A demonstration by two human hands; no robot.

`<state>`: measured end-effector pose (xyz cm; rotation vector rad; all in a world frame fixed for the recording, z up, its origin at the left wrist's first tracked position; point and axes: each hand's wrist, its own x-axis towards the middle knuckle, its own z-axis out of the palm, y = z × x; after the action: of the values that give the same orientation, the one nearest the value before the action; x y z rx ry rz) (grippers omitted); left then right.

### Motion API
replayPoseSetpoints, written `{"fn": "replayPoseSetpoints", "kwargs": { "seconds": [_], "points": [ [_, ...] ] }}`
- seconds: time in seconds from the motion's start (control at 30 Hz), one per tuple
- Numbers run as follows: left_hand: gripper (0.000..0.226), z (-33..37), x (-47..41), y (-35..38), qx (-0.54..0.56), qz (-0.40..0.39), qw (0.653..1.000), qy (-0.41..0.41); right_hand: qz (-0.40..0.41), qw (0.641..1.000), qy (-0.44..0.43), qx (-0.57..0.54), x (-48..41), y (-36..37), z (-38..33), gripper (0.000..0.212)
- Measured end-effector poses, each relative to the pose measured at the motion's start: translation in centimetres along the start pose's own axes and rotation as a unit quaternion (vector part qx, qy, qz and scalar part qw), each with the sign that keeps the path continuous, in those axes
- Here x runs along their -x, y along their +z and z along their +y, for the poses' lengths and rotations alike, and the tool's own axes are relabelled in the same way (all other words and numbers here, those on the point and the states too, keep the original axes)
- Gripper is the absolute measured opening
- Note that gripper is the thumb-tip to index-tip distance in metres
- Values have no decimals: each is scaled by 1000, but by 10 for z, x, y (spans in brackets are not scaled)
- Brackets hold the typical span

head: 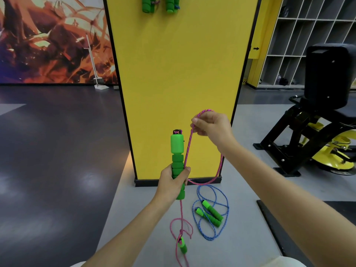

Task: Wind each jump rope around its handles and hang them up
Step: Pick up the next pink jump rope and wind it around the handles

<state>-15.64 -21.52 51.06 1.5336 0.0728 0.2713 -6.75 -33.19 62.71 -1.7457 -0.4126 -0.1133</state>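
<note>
My left hand [172, 182] grips a green jump-rope handle [177, 151] upright in front of the yellow pillar [181, 74]. A pink rope [187, 149] runs up beside the handle to my right hand [211, 128], which pinches it in a loop, then sags down to the pillar's base. The pink rope's other green handle [183, 246] dangles low near the floor. A blue jump rope [212, 212] with two green handles lies loose on the floor. Two wound ropes with green handles [159, 4] hang at the top of the pillar.
A black and yellow exercise machine [323, 116] stands at the right. A black mat [289, 228] edge lies on the grey floor at lower right. Grey cubby shelves [300, 45] line the far right wall. A dark floor area [57, 151] spreads to the left.
</note>
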Motion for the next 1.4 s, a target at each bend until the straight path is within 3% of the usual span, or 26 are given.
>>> {"fn": "replayPoseSetpoints", "kwargs": {
  "seconds": [0.43, 0.63, 0.73, 0.87, 1.07, 1.27, 1.4],
  "points": [
    [17, -9, 4, -1, -30, -1, 999, -10, 67, 989, -105, -86, -28, -25, -79, 4],
    [19, -10, 6, -1, -35, 3, 999, -15, -39, 968, 9, -249, -15, -12, -55, 13],
    [18, -10, 7, 0, -30, 3, 999, -18, -63, 959, 50, -273, -4, -6, -35, 26],
    [20, -7, 7, 1, -24, 6, 1000, -7, -81, 957, 92, -263, 13, 5, -11, 45],
    [12, -6, 7, 0, 2, 13, 1000, -6, -94, 966, 95, -219, 30, 13, 20, 42],
    [12, -3, 5, -1, 3, 27, 1000, 10, -127, 974, 108, -152, 45, 17, 40, 30],
    [7, 2, 3, -1, 16, 26, 999, 21, -149, 979, 105, -90, 59, 23, 50, 6]
  ]
}}
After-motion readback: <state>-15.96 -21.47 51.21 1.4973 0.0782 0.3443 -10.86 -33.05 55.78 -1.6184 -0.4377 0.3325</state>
